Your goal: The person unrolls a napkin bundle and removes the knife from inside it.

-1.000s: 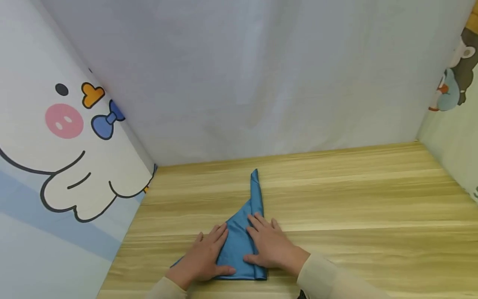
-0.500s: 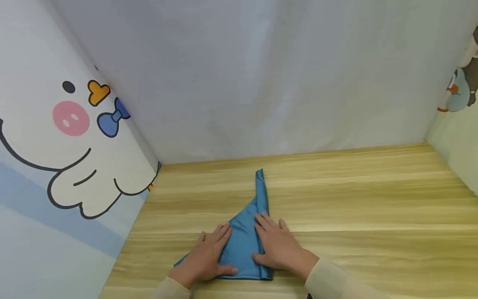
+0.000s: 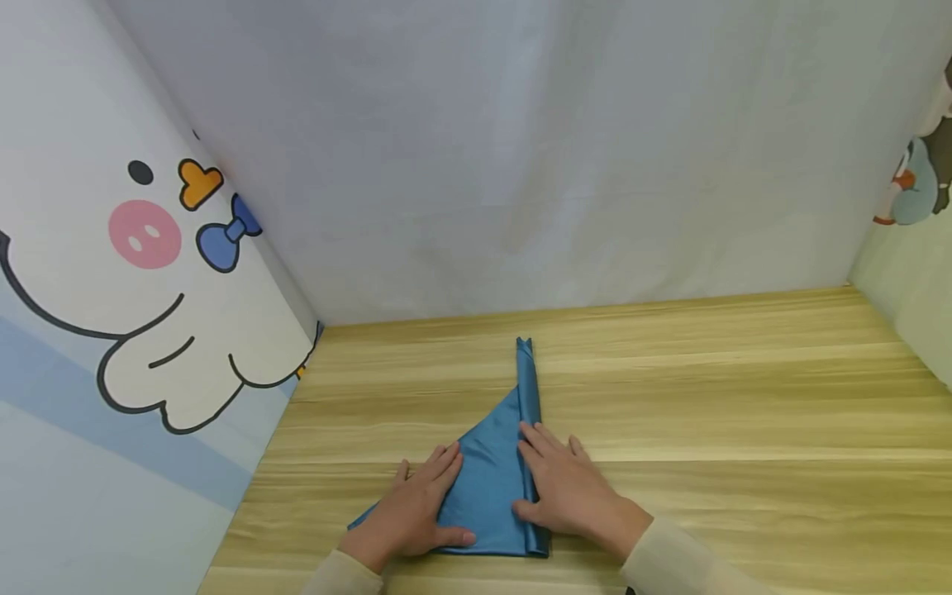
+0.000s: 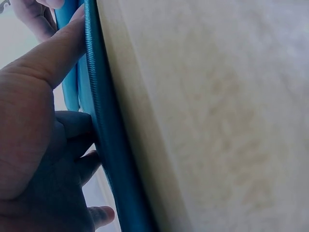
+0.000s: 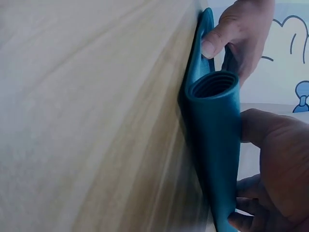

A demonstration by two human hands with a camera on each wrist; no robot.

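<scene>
A shiny blue cloth (image 3: 483, 504) lies on the wooden table, its flat part roughly triangular. Its right side is a narrow roll (image 5: 212, 130), whose open end shows spiralled layers in the right wrist view. My left hand (image 3: 409, 512) rests spread over the cloth's left part, with the thumb along the near edge; in the left wrist view that edge (image 4: 108, 121) runs past the thumb. My right hand (image 3: 573, 487) lies on the roll from the right, its fingertips and thumb touching the roll's top. The cloth beneath both hands is hidden.
The wooden table (image 3: 706, 397) extends to the right and behind the cloth. A plain pale curtain (image 3: 558, 165) stands at the back. To the left is a panel (image 3: 82, 273) with a cartoon bird, and to the right another printed panel (image 3: 907, 273).
My right hand and the roll have moved to the right, away from my left hand. More flat cloth shows between the hands. My left hand stays put while the head view shifts slightly.
</scene>
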